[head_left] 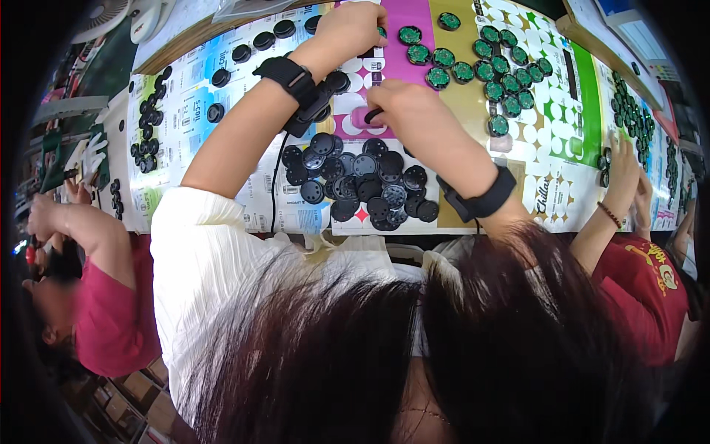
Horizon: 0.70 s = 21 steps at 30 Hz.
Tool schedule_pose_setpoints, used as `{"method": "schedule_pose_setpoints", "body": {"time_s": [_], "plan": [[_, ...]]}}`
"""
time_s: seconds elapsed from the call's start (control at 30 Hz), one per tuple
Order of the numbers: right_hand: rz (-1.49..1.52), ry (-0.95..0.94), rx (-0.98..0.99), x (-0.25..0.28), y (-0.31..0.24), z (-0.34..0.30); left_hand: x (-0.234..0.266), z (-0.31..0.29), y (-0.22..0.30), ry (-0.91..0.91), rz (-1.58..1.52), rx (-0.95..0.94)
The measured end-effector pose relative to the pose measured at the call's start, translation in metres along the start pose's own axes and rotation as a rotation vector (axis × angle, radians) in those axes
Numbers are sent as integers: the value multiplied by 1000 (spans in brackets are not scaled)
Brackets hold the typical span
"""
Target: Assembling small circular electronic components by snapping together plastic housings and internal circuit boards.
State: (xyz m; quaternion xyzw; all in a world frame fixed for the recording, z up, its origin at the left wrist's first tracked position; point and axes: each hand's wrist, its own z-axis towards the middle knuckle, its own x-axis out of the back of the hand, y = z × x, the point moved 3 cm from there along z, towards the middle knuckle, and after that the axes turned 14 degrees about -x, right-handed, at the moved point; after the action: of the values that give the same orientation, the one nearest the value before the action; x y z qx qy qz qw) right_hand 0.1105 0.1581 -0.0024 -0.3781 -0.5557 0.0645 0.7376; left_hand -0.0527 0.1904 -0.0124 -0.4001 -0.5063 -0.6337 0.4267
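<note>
My left hand reaches to the far side of the table, its fingers closed at the edge of a round black housing with a green circuit board, mostly hidden by the hand. Closer in, my right hand pinches a thin black disc cover, seen nearly edge-on. Between my forearms lies a loose pile of black disc covers with small holes. To the right of my hands, several round housings with green boards sit spread over the table.
Black round units form a line at the far left, some partly behind my left forearm. Printed sheets cover the table. A wooden edge runs along the back. Co-workers in red sit on both sides; one's hand is at the right.
</note>
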Motion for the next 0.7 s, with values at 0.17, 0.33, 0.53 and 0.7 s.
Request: {"method": "schedule_pose_setpoints", "body": {"time_s": [0.17,0.33,0.53,0.7], "plan": [[27,333,-67,69,8,-34,13,10,27,-74,-313,130],[164,526,-155,90,3,-62,38,-35,69,-83,-870,207],[150,616,-22,86,5,-69,36,-57,128,250,-1463,220],[212,586,-28,84,-2,-69,43,-66,142,305,-1414,173]]}}
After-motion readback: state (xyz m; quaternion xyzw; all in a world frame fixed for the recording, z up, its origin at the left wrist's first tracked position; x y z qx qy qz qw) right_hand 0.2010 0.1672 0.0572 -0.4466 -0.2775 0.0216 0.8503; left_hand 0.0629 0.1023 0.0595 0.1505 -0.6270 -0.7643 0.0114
